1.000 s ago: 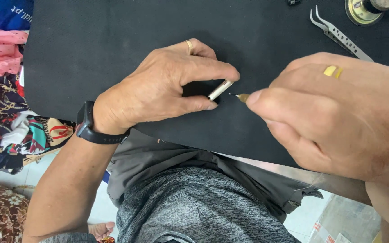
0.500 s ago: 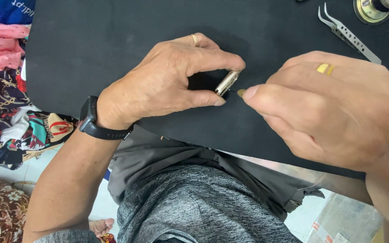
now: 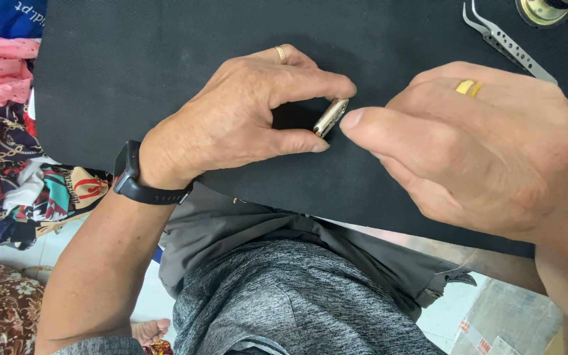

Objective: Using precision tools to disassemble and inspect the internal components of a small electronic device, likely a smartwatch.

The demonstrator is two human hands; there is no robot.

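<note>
Black mat [image 3: 165, 66] — silver-gold piece [image 3: 331, 117].

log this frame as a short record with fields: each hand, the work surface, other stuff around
left hand: pinches a small silver metal piece between thumb and forefinger; gold ring, black wristwatch
right hand: fingertip at the piece's end; gold ring
surface: black mat
top right: metal tweezers, round brass-coloured part
left edge: heap of patterned fabrics
</note>
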